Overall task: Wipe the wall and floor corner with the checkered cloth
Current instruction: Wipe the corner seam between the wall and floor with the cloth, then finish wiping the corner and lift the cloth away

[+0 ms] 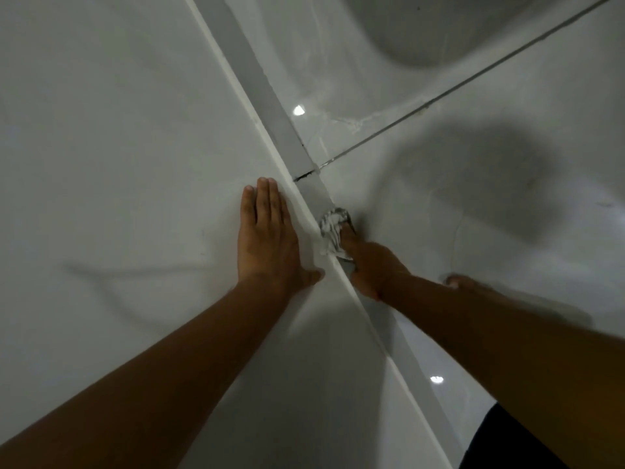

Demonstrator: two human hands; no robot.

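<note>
Dim, soft focus, two glare spots on glossy floor, broad shadow, wide-angle edge bending

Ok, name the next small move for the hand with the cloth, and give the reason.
Probably slide the right hand and the checkered cloth further up the grey skirting strip, toward the dark gap at its joint. The cloth sits bunched against the strip just short of that gap, while the left hand lies flat on the wall as a brace.

White rounded fixture top right; dark grout line; dark garment bottom right.
</note>
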